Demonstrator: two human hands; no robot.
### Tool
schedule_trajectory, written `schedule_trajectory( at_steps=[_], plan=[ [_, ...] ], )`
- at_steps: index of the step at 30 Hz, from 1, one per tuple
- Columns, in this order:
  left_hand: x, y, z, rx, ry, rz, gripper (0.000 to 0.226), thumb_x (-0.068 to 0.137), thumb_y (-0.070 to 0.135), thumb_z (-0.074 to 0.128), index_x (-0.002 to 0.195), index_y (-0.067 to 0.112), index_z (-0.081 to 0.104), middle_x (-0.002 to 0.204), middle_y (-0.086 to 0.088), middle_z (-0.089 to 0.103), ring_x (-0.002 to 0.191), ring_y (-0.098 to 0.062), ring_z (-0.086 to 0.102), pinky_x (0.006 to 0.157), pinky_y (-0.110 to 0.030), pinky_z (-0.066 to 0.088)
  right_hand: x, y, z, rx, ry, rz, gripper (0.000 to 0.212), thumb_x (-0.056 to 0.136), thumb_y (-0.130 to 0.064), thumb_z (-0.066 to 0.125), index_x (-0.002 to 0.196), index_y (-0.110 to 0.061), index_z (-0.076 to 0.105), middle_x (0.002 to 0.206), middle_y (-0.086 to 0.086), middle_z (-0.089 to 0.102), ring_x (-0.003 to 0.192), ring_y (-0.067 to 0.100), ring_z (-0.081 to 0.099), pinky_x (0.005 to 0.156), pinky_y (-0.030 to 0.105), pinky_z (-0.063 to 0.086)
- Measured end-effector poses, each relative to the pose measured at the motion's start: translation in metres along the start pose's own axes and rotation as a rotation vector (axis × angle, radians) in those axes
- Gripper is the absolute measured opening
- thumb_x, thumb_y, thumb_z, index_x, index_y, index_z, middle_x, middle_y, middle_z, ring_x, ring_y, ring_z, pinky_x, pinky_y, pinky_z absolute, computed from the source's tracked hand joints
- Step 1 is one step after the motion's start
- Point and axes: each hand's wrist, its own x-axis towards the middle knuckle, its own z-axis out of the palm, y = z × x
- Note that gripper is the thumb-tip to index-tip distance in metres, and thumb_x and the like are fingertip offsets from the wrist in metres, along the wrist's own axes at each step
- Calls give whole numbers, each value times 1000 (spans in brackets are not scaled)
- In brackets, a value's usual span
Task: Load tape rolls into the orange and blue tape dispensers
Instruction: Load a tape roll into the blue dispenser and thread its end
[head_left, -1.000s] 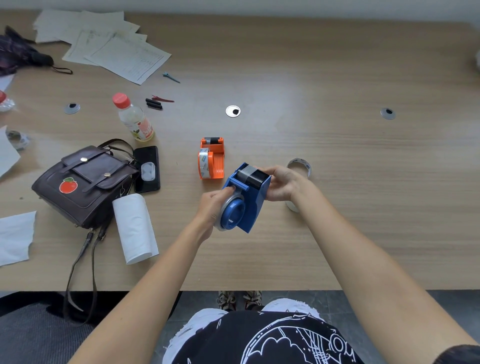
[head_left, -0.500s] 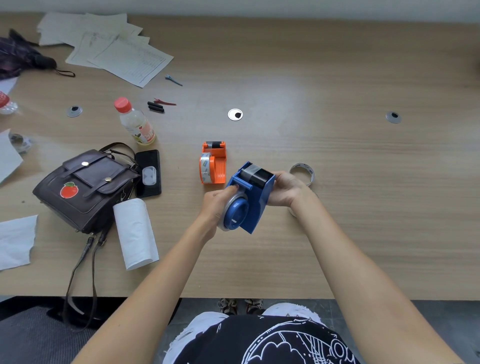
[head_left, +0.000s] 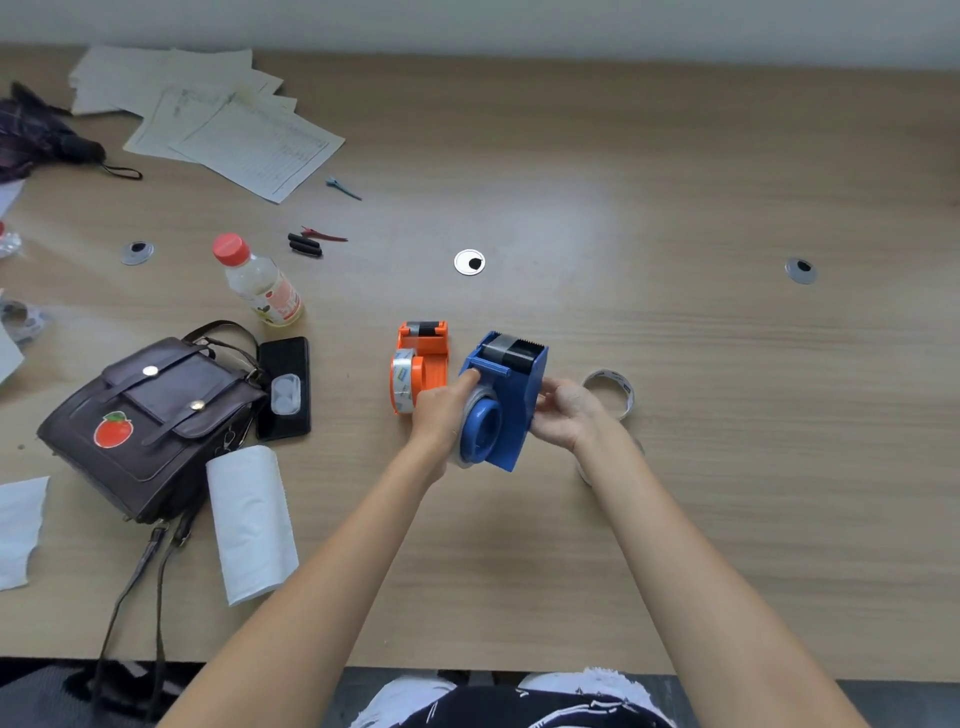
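Near the middle of the pale wooden tabletop (head_left: 675, 493), the blue plastic tape dispenser (head_left: 511, 400) is held between both hands, with its toothed cutter end pointing toward 12 o'clock. The left hand (head_left: 441, 415) lies against the dispenser's 9 o'clock face, a finger reaching up to the blue bar just under the cutter while the rest of the fingers curl round the clear tape roll (head_left: 470, 415) seated on the blue hub. The right hand (head_left: 569, 415) cups the opposite side at 3 o'clock, fingers bent round the body to steady it. The step in hand looks like seating the roll and leading its free end up to the cutter. Doing that well probably means keeping the right hand firm so the body cannot twist, pressing the roll fully onto the hub, then drawing the tape straight over the roller so it does not stick to itself. Just beside it, at 10 o'clock, the orange plastic tape dispenser (head_left: 423, 364) rests on the tabletop with a clear roll (head_left: 402, 382) already at its side. A spare roll of clear tape (head_left: 613, 389) lies at 3 o'clock, partly behind the right wrist.
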Motion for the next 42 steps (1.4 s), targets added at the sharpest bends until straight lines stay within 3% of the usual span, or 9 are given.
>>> schedule_trajectory(
  at_steps=[5, 10, 17, 20, 26, 31, 34, 39, 42],
  plan=[
    [29, 7, 26, 28, 107, 39, 57, 58, 59, 54, 83, 8, 57, 83, -7, 62, 76, -25, 58, 69, -35, 47, 30, 9, 2, 21, 152, -254, 25, 95, -6, 39, 73, -9, 52, 70, 4, 51, 62, 15, 47, 54, 22, 44],
    [56, 9, 45, 6, 136, -9, 62, 70, 69, 31, 102, 25, 62, 105, -5, 67, 105, -31, 60, 98, -49, 46, 54, 16, 4, -296, 298, -363, 30, 91, -29, 50, 106, -7, 62, 93, 8, 64, 81, 25, 60, 70, 34, 48],
    [93, 9, 53, 51, 135, -132, 63, 80, 54, 25, 111, 16, 64, 112, -9, 68, 104, -32, 63, 99, -45, 47, 84, 4, 10, -662, 367, -418, 50, 87, -46, 46, 42, -26, 48, 89, 7, 41, 87, 19, 37, 71, 31, 32],
    [102, 9, 53, 37, 112, -173, 57, 83, 50, 27, 104, 13, 65, 103, -10, 70, 99, -33, 66, 94, -47, 51, 94, -4, 10, -756, 377, -408, 47, 95, -42, 41, 52, -24, 38, 99, 9, 43, 93, 20, 40, 77, 32, 33],
    [112, 10, 58, 79, 94, -173, 54, 88, 46, 27, 104, 11, 64, 104, -9, 69, 98, -29, 65, 95, -42, 50, 109, -8, 5, -924, 380, -425, 39, 102, -30, 25, 90, -11, 56, 109, 20, 55, 124, 26, 37, 104, 38, 32],
    [119, 10, 58, 131, 91, -177, 60, 89, 47, 25, 123, 9, 58, 117, -9, 64, 108, -29, 60, 95, -38, 48, 119, -12, 3, -1086, 432, -482, 43, 102, -20, 28, 88, 0, 63, 111, 28, 59, 119, 33, 42, 100, 38, 32],
    [125, 13, 56, 147, 95, -155, 53, 95, 41, 24, 115, 7, 59, 106, -10, 62, 92, -25, 58, 79, -33, 43, 127, -14, 2, -1125, 400, -517, 45, 101, -18, 33, 57, -18, 40, 91, 26, 56, 98, 29, 45, 81, 33, 33],
    [133, 12, 54, 113, 104, -140, 47, 91, 45, 25, 94, 11, 58, 90, -8, 57, 79, -23, 53, 70, -32, 41, 136, -13, 1, -1107, 445, -547, 50, 99, -19, 39, 51, -22, 28, 75, 13, 42, 77, 22, 36, 69, 28, 26],
    [135, 10, 56, 108, 112, -169, 76, 74, 62, 24, 114, 7, 60, 112, -9, 64, 95, -25, 62, 81, -36, 48, 137, -11, 1, -1098, 449, -555, 49, 99, -20, 39, 51, -23, 28, 67, 8, 41, 75, 22, 37, 68, 28, 26]
  ],
)
